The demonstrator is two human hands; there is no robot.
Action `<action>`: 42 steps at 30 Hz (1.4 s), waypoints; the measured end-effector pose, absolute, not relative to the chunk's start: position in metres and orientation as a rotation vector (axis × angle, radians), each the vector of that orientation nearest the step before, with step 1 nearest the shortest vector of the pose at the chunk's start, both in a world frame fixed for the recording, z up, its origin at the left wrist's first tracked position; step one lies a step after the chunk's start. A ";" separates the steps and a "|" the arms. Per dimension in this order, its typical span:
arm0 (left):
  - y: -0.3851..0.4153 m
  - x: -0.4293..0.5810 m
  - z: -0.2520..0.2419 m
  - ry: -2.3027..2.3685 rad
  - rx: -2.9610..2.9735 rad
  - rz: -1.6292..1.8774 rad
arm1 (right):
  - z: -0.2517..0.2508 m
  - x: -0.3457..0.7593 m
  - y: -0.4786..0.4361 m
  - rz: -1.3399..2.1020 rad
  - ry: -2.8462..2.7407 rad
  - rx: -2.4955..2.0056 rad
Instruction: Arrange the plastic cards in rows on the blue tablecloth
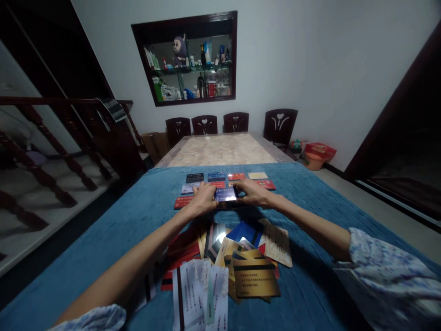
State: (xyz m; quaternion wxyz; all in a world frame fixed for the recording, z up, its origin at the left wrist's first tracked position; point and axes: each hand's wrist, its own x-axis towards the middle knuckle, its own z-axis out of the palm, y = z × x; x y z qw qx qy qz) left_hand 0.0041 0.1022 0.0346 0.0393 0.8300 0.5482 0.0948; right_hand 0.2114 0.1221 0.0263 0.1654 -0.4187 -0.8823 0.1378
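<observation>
The left hand (206, 198) and right hand (252, 192) grip a glossy violet-blue rectangular card (226, 193) at opposite ends, presumably for steadiness. Beyond, flat multicoloured cards (217, 176) form rows, apparently spaced for separate access; nearer, gold rectangular cards (257, 279) overlap loosely on the blue-cloth-covered surface (138, 207).

Pale wall (310, 55), dim light. Dark-framed niche (235, 55), glass shelves (193, 69), plush toy (179, 53). Four dark chairs (275, 136) near far end of table (220, 151). Wooden banister (51, 100) left. Pale floor (396, 197) right, red bag (320, 150) by wall.
</observation>
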 end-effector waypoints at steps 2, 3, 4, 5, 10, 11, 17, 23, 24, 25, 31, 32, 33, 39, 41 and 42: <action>0.108 0.004 0.036 1.700 2.549 0.271 | 0.026 0.209 0.130 0.361 -2.523 -1.225; 0.112 0.004 0.036 1.712 2.551 0.259 | 0.026 0.208 0.134 0.338 -2.526 -1.244; 0.115 0.003 0.037 1.728 2.552 0.245 | 0.026 0.207 0.138 0.314 -2.526 -1.263; 0.119 0.003 0.037 1.743 2.554 0.230 | 0.025 0.205 0.142 0.293 -2.525 -1.275; 0.139 0.001 0.037 1.814 2.574 0.168 | 0.029 0.197 0.158 0.182 -2.545 -1.336; 0.143 0.001 0.038 1.829 2.576 0.158 | 0.030 0.196 0.161 0.149 -2.555 -1.370; 0.167 0.001 0.036 1.871 2.576 0.121 | 0.038 0.186 0.181 0.017 -2.618 -1.532; 0.187 0.000 0.036 1.868 2.589 0.158 | 0.034 0.179 0.205 -0.012 -2.622 -1.598; 0.190 0.000 0.036 1.871 2.591 0.154 | 0.033 0.178 0.209 -0.011 -2.624 -1.607; 0.192 0.000 0.036 1.875 2.592 0.145 | 0.032 0.177 0.212 -0.012 -2.624 -1.616; 0.206 0.003 0.033 1.908 2.598 0.066 | 0.032 0.170 0.225 -0.026 -2.616 -1.680; 0.209 0.004 0.032 1.914 2.591 0.058 | 0.032 0.169 0.227 -0.025 -2.616 -1.692; 0.213 0.004 0.032 1.919 2.583 0.052 | 0.033 0.168 0.230 -0.024 -2.616 -1.707; 0.239 0.006 0.030 1.941 2.527 -0.006 | 0.035 0.162 0.245 0.003 -2.609 -1.800; 0.245 0.006 0.029 1.948 2.504 -0.032 | 0.034 0.160 0.251 0.015 -2.604 -1.832; 0.248 0.006 0.028 1.951 2.495 -0.043 | 0.034 0.159 0.254 0.022 -2.603 -1.847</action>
